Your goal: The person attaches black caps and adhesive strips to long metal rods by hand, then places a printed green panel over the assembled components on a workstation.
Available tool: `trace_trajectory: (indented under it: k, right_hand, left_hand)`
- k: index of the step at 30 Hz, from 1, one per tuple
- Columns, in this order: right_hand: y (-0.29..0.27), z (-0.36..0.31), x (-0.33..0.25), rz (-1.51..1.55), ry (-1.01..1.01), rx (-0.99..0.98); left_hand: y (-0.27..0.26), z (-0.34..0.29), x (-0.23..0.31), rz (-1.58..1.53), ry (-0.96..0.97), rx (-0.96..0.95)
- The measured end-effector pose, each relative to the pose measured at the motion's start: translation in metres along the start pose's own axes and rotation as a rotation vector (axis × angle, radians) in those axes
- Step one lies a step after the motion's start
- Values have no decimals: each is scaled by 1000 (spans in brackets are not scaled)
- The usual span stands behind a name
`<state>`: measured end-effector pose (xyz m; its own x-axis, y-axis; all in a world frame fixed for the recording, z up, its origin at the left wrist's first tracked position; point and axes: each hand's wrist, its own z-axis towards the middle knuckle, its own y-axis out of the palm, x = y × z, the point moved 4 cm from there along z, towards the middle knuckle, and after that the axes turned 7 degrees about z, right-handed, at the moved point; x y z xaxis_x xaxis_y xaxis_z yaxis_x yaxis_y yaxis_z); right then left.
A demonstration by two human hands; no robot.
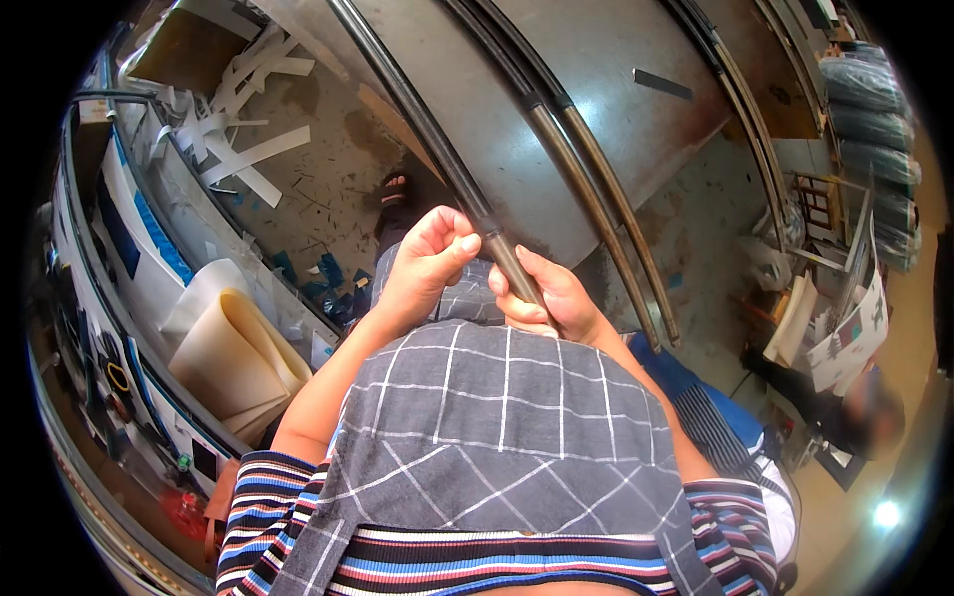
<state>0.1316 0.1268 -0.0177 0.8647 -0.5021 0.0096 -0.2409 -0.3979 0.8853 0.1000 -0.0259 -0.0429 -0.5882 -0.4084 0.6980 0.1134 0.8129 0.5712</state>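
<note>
A long pole [417,124] slants from the top of the view down to my lap, dark along its far part and brownish metal at the near end. My right hand [556,298] is wrapped round that near end, its thumb along the side. Just left of the pole, close to where the dark part meets the metal, my left hand [429,260] is closed with fingers curled and thumb pressed in. Whatever is between those fingers, if anything, is hidden.
Two similar poles [581,184] lie on the grey table [616,119] to the right, near a small dark strip [663,83]. More long strips [740,99] rest farther right. White scraps [253,164] litter the floor at left. A person [865,417] is at far right.
</note>
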Motion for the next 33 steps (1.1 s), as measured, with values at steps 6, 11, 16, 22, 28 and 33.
trace_trajectory:
  k: [6,11,16,22,28,33]
  right_hand:
    - [-2,10,6,294,142,-281]
    - [13,-8,-12,-910,-298,565]
    - [8,-9,-16,-637,-170,414]
    - [-1,-5,-13,-215,-56,176]
    - [-5,11,4,403,139,-371]
    - [14,0,-18,-744,-372,541]
  left_hand:
    - [12,4,3,8,-26,0]
    - [8,-3,18,286,35,108]
    - [0,-2,16,317,163,79]
    - [2,11,-8,-93,64,-27]
    - [8,22,2,19,27,-112]
    - [12,10,25,184,27,124]
